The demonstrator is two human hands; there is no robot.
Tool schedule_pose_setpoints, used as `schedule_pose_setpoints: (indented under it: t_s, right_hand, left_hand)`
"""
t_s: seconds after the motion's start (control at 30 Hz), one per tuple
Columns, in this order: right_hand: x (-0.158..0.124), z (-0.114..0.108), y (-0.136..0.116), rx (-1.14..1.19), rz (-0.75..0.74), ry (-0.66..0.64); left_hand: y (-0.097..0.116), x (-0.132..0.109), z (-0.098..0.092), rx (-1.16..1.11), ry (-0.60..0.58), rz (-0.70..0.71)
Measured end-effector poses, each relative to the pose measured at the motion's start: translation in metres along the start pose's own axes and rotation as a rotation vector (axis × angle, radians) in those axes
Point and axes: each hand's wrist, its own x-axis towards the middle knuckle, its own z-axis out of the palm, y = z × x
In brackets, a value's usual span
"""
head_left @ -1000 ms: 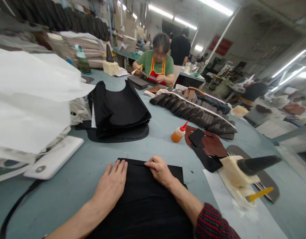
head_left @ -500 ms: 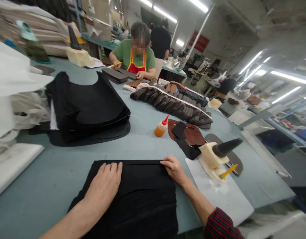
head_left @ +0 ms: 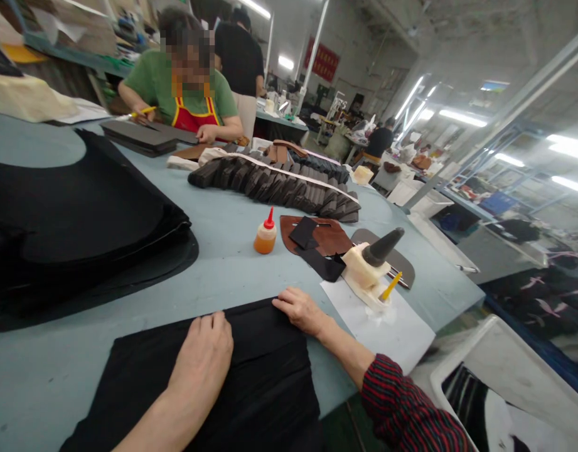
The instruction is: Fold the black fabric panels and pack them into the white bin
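Observation:
A piece of black fabric lies spread on the table in front of me, its far edge running at a slant. My left hand rests palm down on it, fingers laid over the cloth near the far edge. At the far right corner, my right hand pinches the fabric's edge between thumb and fingers. Beyond the cloth stands a small bottle with amber liquid and a red nozzle. Right of it, black strips lie over a brown leather piece.
A foam block with a black cone and a yellow-handled tool sits on white paper. A black stack lies left, a row of dark pieces farther back. A co-worker sits opposite. A white bin stands right.
The view has swung right, bringing the white bin into sight. The fabric's folded-looking far edge now lies flatter. My hands stay on it, the right at its corner.

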Motion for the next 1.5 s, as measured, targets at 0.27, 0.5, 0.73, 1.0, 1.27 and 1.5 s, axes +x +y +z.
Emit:
schedule_pose_setpoints:
  t_s: [0.27,0.5,0.73,1.0,1.27,1.5]
  right_hand:
    - [0.002,-0.005,-0.004,-0.149,-0.094,-0.081]
    - [-0.011,-0.002,-0.001,-0.152,-0.066,-0.072]
    - [-0.012,-0.022,0.012,-0.15,0.099,-0.042]
    - [0.026,-0.01,-0.031,0.097,0.049,-0.127]
    - [0.04,-0.022,-0.04,-0.125,-0.062,-0.246]
    - [0.03,-0.016,-0.034,-0.17,-0.063,-0.229]
  left_hand:
    - [0.031,0.027,-0.029,-0.048,-0.113,0.001]
    - [0.041,0.03,-0.028,-0.092,-0.128,-0.026]
    - [0.046,0.031,-0.021,-0.111,-0.046,-0.068]
    - [0.017,0.005,-0.008,-0.048,-0.005,-0.13]
    - [-0.005,-0.013,0.006,-0.011,-0.037,-0.183]
    - [-0.037,-0.038,0.018,0.045,-0.031,-0.231]
